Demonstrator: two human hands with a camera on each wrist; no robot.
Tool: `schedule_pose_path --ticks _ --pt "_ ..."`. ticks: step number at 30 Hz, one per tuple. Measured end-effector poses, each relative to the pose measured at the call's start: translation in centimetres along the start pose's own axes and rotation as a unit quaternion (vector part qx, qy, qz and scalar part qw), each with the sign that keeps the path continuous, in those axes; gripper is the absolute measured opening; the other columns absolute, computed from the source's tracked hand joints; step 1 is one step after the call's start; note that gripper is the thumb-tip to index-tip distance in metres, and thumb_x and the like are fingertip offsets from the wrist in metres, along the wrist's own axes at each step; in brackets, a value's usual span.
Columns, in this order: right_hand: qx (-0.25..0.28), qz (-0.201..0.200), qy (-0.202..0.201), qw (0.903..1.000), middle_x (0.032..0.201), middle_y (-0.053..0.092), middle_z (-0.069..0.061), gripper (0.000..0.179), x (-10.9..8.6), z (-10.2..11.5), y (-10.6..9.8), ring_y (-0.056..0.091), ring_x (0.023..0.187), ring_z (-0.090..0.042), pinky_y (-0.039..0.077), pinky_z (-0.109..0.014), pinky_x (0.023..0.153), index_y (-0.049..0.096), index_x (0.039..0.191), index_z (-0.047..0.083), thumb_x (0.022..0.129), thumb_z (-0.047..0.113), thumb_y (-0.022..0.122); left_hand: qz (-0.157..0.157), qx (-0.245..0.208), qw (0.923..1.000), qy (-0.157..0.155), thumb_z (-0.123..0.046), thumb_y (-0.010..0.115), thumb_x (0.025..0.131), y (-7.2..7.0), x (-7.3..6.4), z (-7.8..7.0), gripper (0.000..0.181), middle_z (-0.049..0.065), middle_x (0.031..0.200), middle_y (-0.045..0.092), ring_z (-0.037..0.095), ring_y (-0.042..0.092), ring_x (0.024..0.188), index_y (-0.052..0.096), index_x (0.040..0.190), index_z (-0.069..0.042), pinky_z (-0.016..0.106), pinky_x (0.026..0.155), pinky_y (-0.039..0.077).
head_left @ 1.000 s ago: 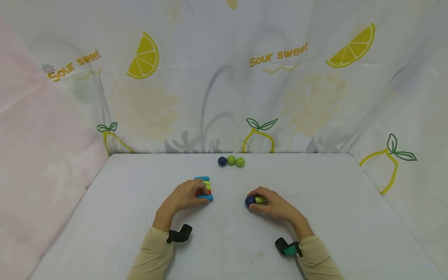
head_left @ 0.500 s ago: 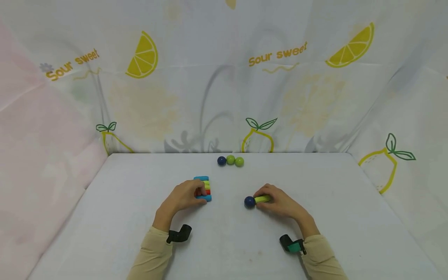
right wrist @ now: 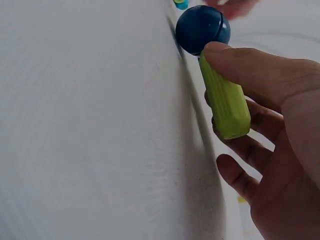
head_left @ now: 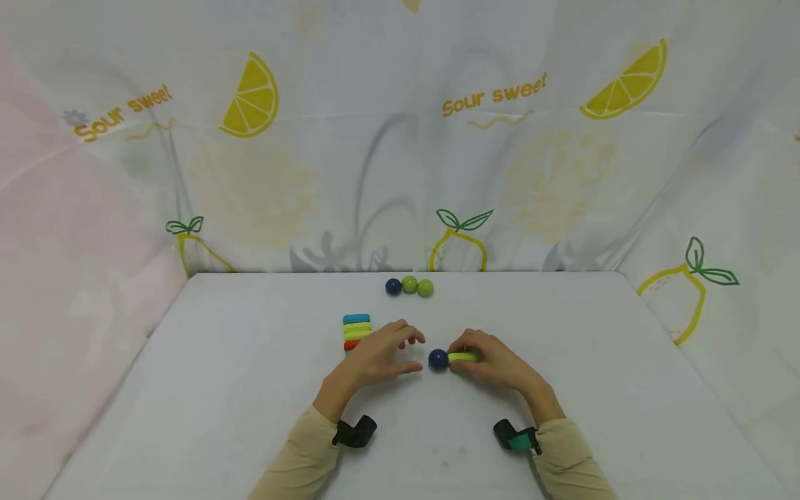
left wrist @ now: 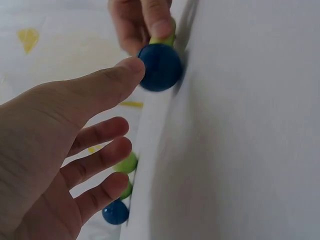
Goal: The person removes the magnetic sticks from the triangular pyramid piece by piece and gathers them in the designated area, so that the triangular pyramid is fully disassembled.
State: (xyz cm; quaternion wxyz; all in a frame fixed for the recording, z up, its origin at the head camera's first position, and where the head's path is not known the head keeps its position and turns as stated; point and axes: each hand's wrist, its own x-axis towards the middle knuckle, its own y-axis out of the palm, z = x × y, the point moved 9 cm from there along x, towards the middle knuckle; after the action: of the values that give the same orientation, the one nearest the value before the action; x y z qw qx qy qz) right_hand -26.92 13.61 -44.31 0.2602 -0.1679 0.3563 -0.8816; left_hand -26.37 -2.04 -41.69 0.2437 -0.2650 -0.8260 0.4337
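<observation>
My right hand [head_left: 496, 362] pinches a lime-green magnetic stick [right wrist: 225, 102] between thumb and fingers. A dark blue ball [head_left: 438, 360] sits against the stick's left end, at the thumb tip in the right wrist view. Facing it from the left is my left hand [head_left: 378, 355], fingers spread and thumb apart, holding nothing. A small gap separates its fingertips from the ball in the head view. Behind the left hand lies a row of short sticks: a blue one [head_left: 356, 319], yellow-green ones [head_left: 357, 333] and a red one [head_left: 352, 344]. The hand partly covers the nearest blue stick.
Toward the back edge of the white table [head_left: 550, 312], another dark blue ball [head_left: 393, 287] and two green balls [head_left: 417, 285] sit side by side. A cloth printed with lemons [head_left: 459, 253] hangs behind the table. Each wrist carries a small black camera.
My left hand has left the row of sticks and moved right, toward the blue ball. The right hand, stick and ball have shifted slightly left.
</observation>
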Motion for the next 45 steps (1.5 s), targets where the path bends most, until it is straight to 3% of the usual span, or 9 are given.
schedule_pose_path --ticks 3,7,13,17,22,30,37,45 --pt "0.019 0.004 -0.016 0.9997 0.098 0.062 0.006 0.021 0.0 0.1 0.3 0.056 0.088 -0.006 0.046 -0.025 0.081 0.065 0.106 0.019 0.088 0.028 0.067 0.007 0.009 0.9999 0.009 -0.031 0.074 0.082 1.5 0.9 -0.7 0.038 0.000 0.107 0.059 0.014 0.057 0.093 0.060 0.114 -0.015 0.024 0.080 0.049" --pt "0.015 -0.002 -0.032 0.9994 0.096 0.062 0.006 0.019 0.0 0.4 0.3 0.056 0.085 -0.003 0.047 -0.023 0.078 0.064 0.104 0.018 0.088 0.027 0.067 0.008 0.015 0.9998 -0.009 -0.031 0.073 0.082 2.5 1.5 -0.6 0.036 -0.003 0.106 0.059 0.011 0.056 0.091 0.060 0.113 -0.018 0.022 0.079 0.048" --pt "0.006 -0.003 -0.031 0.9995 0.095 0.063 0.007 0.017 0.0 0.4 0.3 0.057 0.085 -0.002 0.048 -0.024 0.078 0.063 0.102 0.018 0.088 0.028 0.067 0.005 0.006 1.0000 -0.005 -0.034 0.070 0.085 3.3 2.0 -0.7 0.042 -0.003 0.112 0.060 0.010 0.056 0.093 0.057 0.121 -0.018 0.023 0.082 0.049" --pt "0.005 -0.005 -0.026 0.9996 0.095 0.064 0.007 0.016 0.0 0.2 0.3 0.056 0.084 -0.002 0.048 -0.024 0.078 0.063 0.102 0.018 0.089 0.027 0.066 0.001 -0.007 0.9998 0.016 -0.028 0.071 0.085 3.6 2.5 -1.2 0.035 -0.002 0.108 0.061 0.009 0.056 0.090 0.061 0.116 -0.015 0.022 0.082 0.048" --pt "-0.004 -0.015 -0.024 0.9996 0.093 0.064 0.006 0.013 -0.1 -0.1 0.3 0.055 0.083 -0.003 0.047 -0.024 0.076 0.063 0.100 0.016 0.090 0.024 0.065 -0.003 0.012 0.9999 0.012 -0.025 0.070 0.086 3.7 3.2 -1.7 0.030 0.000 0.103 0.062 0.010 0.056 0.088 0.063 0.112 -0.013 0.023 0.081 0.048" --pt "0.020 0.009 -0.011 0.9997 0.090 0.063 0.006 0.010 0.0 -0.2 0.7 0.054 0.080 -0.003 0.046 -0.022 0.075 0.063 0.098 0.015 0.089 0.021 0.065 -0.056 0.055 0.9960 -0.043 -0.022 0.066 0.088 1.9 4.4 -1.0 0.028 0.003 0.107 0.065 0.016 0.059 0.098 0.063 0.114 -0.012 0.031 0.088 0.050" --pt "0.018 0.016 0.012 0.9996 0.088 0.065 0.007 0.012 0.2 -0.2 0.9 0.055 0.078 -0.002 0.046 -0.021 0.074 0.064 0.097 0.015 0.090 0.024 0.063 -0.069 0.105 0.9920 -0.016 -0.021 0.068 0.087 0.6 7.3 -1.3 0.029 0.003 0.111 0.060 0.015 0.058 0.100 0.063 0.115 -0.012 0.028 0.088 0.050" --pt "0.024 0.019 0.012 0.9995 0.088 0.064 0.006 0.011 0.1 -0.3 1.1 0.054 0.078 -0.001 0.046 -0.021 0.074 0.063 0.096 0.015 0.090 0.024 0.064 -0.058 0.131 0.9897 0.000 -0.019 0.066 0.088 0.9 10.0 -0.5 0.030 0.003 0.115 0.058 0.018 0.059 0.101 0.063 0.117 -0.013 0.030 0.086 0.050"
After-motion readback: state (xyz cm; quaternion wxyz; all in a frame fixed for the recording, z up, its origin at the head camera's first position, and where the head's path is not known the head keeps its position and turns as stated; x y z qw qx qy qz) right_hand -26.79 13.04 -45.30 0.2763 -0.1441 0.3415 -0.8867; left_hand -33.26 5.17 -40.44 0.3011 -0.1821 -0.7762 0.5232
